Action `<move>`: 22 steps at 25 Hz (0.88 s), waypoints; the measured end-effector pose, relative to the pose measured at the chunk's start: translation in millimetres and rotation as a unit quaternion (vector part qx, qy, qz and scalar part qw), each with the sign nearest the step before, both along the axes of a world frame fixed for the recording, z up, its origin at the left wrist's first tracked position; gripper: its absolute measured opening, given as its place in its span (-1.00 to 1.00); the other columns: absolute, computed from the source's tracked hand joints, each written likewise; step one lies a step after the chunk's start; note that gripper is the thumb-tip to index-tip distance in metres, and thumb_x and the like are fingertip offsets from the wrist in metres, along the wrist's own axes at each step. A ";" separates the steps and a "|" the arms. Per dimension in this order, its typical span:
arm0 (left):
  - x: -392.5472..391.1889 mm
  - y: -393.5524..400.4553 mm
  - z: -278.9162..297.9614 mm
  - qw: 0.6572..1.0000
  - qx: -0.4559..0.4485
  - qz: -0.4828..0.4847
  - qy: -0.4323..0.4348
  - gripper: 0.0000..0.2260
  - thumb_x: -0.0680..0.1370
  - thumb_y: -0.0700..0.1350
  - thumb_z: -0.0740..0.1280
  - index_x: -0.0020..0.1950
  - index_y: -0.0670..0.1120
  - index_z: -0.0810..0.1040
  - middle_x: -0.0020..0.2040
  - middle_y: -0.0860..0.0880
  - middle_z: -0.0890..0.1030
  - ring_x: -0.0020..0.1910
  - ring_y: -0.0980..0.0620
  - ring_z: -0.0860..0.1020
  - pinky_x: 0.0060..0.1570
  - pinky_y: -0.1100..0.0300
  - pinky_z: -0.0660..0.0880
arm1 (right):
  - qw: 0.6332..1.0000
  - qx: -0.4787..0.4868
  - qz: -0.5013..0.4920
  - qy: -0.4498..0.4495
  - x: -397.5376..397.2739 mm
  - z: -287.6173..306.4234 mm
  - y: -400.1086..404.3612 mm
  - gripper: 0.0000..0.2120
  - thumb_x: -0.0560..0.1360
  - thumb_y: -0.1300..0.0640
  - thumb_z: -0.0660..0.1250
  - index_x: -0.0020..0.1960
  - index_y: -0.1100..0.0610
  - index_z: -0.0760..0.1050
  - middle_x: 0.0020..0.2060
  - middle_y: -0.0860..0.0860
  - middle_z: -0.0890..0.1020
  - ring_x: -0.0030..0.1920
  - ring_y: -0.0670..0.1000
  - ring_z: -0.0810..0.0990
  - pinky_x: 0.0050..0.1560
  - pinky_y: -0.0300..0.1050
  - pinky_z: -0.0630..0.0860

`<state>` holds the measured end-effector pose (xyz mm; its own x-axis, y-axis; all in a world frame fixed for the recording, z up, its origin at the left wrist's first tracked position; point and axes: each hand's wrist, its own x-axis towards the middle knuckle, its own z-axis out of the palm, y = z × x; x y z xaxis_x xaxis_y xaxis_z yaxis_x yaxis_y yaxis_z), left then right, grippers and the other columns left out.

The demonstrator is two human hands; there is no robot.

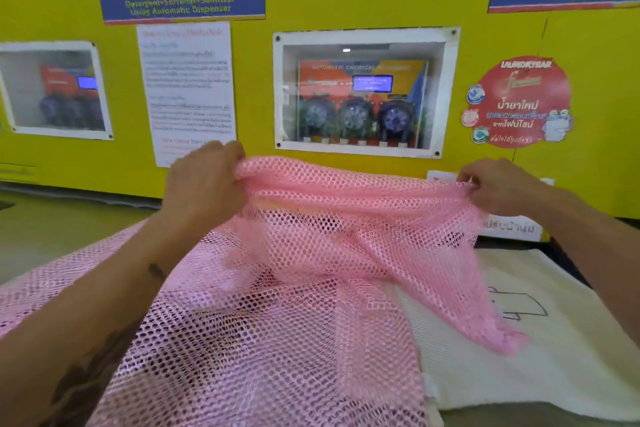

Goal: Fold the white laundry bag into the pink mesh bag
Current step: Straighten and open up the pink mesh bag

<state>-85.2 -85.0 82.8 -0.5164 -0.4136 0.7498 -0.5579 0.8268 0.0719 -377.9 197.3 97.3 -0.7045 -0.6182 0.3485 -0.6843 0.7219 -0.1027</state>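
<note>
The left hand point(204, 177) is closed on the far edge of the pink open-weave mesh bag point(277, 322), fingers curled over a bunched fold of netting. The right hand point(495, 187) pinches the same edge further along, thumb and fingers clamped on the hem. Between them the edge is stretched taut and lifted clear of the surface, while the rest of the mesh drapes down and spreads toward the camera. The white rectangular fabric laundry bag point(536, 340), bearing a black line drawing, lies flat on the right, partly under the hanging pink corner; it is not yet inside. The yellow wall panel with its windowed dispenser unit point(360, 91) stands behind. Risks, in my judgement: the trailing corner may drag and rumple the white bag; the limp mesh may collapse and close its mouth; a loose pinch may let the hem slip.
</note>
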 end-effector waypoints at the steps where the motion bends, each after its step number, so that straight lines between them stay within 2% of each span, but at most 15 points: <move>1: 4.9 1.5 3.8 1.000 -0.001 0.015 0.002 -0.69 0.43 -0.03 0.37 0.16 -0.02 0.51 -0.01 -0.15 0.58 -0.01 -0.26 0.56 -0.13 -0.05 0.46 | 0.999 0.030 -0.011 -0.004 0.2 0.8 0.7 -0.86 0.48 0.26 0.29 -0.02 0.14 0.59 -0.05 0.08 0.63 -0.11 0.12 0.52 -0.13 -0.07 0.42; 2: 10.1 3.0 4.8 0.998 0.025 0.035 -0.039 -0.63 0.44 0.02 0.36 0.24 0.02 0.48 0.07 -0.14 0.58 0.05 -0.26 0.56 -0.08 -0.05 0.47 | 0.998 0.064 -0.020 -0.010 2.1 2.1 -0.8 -0.85 0.48 0.24 0.28 -0.02 0.15 0.60 -0.02 0.09 0.65 -0.09 0.13 0.55 -0.11 -0.04 0.48; 3: 15.2 6.4 3.8 0.988 0.076 0.057 -0.122 -0.55 0.45 0.09 0.34 0.33 0.08 0.42 0.18 -0.13 0.57 0.14 -0.23 0.54 0.01 -0.05 0.49 | 0.995 0.092 -0.023 -0.018 6.6 3.8 -4.2 -0.80 0.48 0.24 0.26 0.03 0.14 0.62 0.03 0.08 0.65 -0.01 0.15 0.58 -0.03 -0.01 0.53; 4: 20.4 10.3 1.2 0.961 0.151 0.059 -0.224 -0.49 0.47 0.14 0.31 0.41 0.11 0.36 0.25 -0.09 0.56 0.18 -0.18 0.54 0.09 -0.02 0.52 | 0.994 0.105 -0.015 -0.032 12.3 5.2 -9.6 -0.74 0.48 0.25 0.24 0.10 0.12 0.62 0.09 0.05 0.63 0.09 0.15 0.58 0.08 -0.02 0.52; 5: 26.3 15.9 -1.3 0.916 0.243 0.041 -0.317 -0.48 0.50 0.15 0.29 0.45 0.14 0.32 0.21 -0.05 0.59 0.13 -0.10 0.57 0.08 0.01 0.55 | 0.993 0.108 0.005 -0.051 19.2 6.2 -16.6 -0.68 0.48 0.27 0.22 0.16 0.10 0.62 0.14 0.03 0.60 0.19 0.14 0.54 0.16 -0.04 0.48; 7: 37.8 31.7 -5.3 0.823 0.383 -0.011 -0.420 -0.57 0.53 0.11 0.31 0.39 0.12 0.38 -0.09 -0.01 0.62 -0.14 0.01 0.60 -0.08 0.10 0.63 | 0.989 0.097 0.060 -0.095 37.2 6.5 -34.2 -0.63 0.51 0.30 0.18 0.23 0.10 0.59 0.27 0.07 0.56 0.31 0.11 0.47 0.21 -0.09 0.40; 8: 40.3 34.0 -7.3 0.812 0.383 -0.030 -0.440 -0.64 0.53 0.10 0.31 0.31 0.06 0.45 -0.14 -0.03 0.62 -0.20 0.03 0.59 -0.13 0.12 0.63 | 0.985 0.094 0.084 -0.115 45.7 5.5 -42.8 -0.63 0.53 0.30 0.17 0.26 0.12 0.58 0.31 0.08 0.54 0.32 0.10 0.46 0.20 -0.11 0.37; 10: 41.4 31.0 -13.0 0.852 0.286 -0.059 -0.435 -0.72 0.52 0.11 0.30 0.13 -0.02 0.57 -0.08 -0.06 0.64 -0.18 0.05 0.58 -0.10 0.12 0.56 | 0.978 0.106 0.123 -0.133 58.8 -3.3 -57.6 -0.61 0.54 0.31 0.14 0.29 0.13 0.56 0.34 0.08 0.52 0.33 0.09 0.46 0.22 -0.11 0.36; 11: 40.7 27.0 -15.8 0.879 0.245 -0.078 -0.400 -0.79 0.52 0.08 0.30 0.02 -0.01 0.60 -0.05 -0.03 0.63 -0.11 0.05 0.58 -0.04 0.11 0.53 | 0.975 0.112 0.137 -0.132 63.7 -9.9 -64.8 -0.59 0.53 0.33 0.14 0.30 0.13 0.54 0.36 0.08 0.51 0.34 0.09 0.45 0.25 -0.08 0.36; 13: 39.1 20.0 -17.4 0.930 0.196 -0.113 -0.290 -0.89 0.52 -0.02 0.31 -0.10 0.02 0.62 -0.01 0.03 0.57 0.00 0.00 0.54 0.04 0.08 0.49 | 0.971 0.125 0.157 -0.127 71.3 -23.7 -76.7 -0.55 0.52 0.33 0.15 0.35 0.10 0.51 0.39 0.07 0.48 0.36 0.08 0.43 0.26 -0.06 0.37; 15: 39.6 18.3 -13.9 0.972 0.117 -0.109 -0.173 -0.92 0.50 -0.11 0.31 -0.08 0.03 0.59 -0.03 0.01 0.51 -0.01 -0.05 0.51 -0.01 0.04 0.49 | 0.970 0.138 0.160 -0.119 76.2 -34.2 -86.2 -0.55 0.52 0.25 0.23 0.39 0.04 0.46 0.40 0.06 0.46 0.33 0.08 0.45 0.19 -0.09 0.40; 18: 46.3 23.2 -3.0 0.991 0.033 -0.119 -0.048 -0.85 0.39 -0.26 0.28 -0.16 0.00 0.47 -0.16 0.00 0.52 -0.16 -0.12 0.48 -0.21 -0.03 0.51 | 0.967 0.159 0.147 -0.131 80.9 -38.3 -93.6 -0.47 0.48 0.14 0.35 0.44 0.01 0.41 0.42 0.02 0.43 0.35 0.08 0.43 0.22 -0.07 0.39; 20: 52.4 24.1 -0.8 0.991 0.028 -0.130 -0.031 -0.77 0.34 -0.31 0.26 -0.26 0.04 0.36 -0.22 -0.02 0.53 -0.21 -0.15 0.46 -0.31 0.01 0.46 | 0.969 0.163 0.144 -0.118 80.3 -33.8 -96.2 -0.63 0.46 0.12 0.38 0.26 0.03 0.54 0.26 0.03 0.54 0.22 0.08 0.52 0.11 -0.05 0.45; 22: 56.4 20.8 -5.5 0.991 0.031 -0.124 -0.043 -0.71 0.33 -0.33 0.25 -0.26 0.06 0.28 -0.28 -0.02 0.49 -0.26 -0.16 0.43 -0.35 0.01 0.41 | 0.979 0.095 0.155 -0.091 79.8 -26.8 -99.2 -0.88 0.45 0.13 0.38 -0.01 0.07 0.58 0.00 0.05 0.62 0.02 0.09 0.57 -0.10 -0.05 0.47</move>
